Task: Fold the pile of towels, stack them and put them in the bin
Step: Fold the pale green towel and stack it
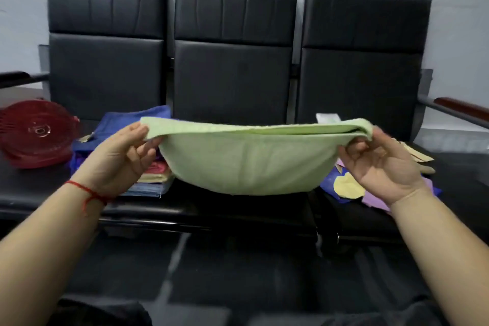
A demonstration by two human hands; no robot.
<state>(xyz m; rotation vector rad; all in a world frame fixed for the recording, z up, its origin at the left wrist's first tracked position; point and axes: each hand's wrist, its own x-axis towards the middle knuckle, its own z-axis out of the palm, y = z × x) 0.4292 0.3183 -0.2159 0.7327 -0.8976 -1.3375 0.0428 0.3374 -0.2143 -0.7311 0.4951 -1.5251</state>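
A light green towel (246, 159) hangs doubled over in the air above the middle seat, sagging in a curve between my hands. My left hand (119, 156) pinches its left end and my right hand (381, 159) pinches its right end, palms turned toward me. Behind my left hand lies a stack of folded towels (156, 174), pink, yellow and blue, with a dark blue towel (127, 119) spread behind it. To the right sits a loose pile of purple, blue and pale yellow towels (349, 185). A red round basket (37, 135) lies on the left seat.
A black three-seat bench (232, 82) with tall backrests stands against a pale wall. A wooden armrest (460, 108) juts out at the right, another armrest at the far left. A dark, glossy floor shows below the seat edge.
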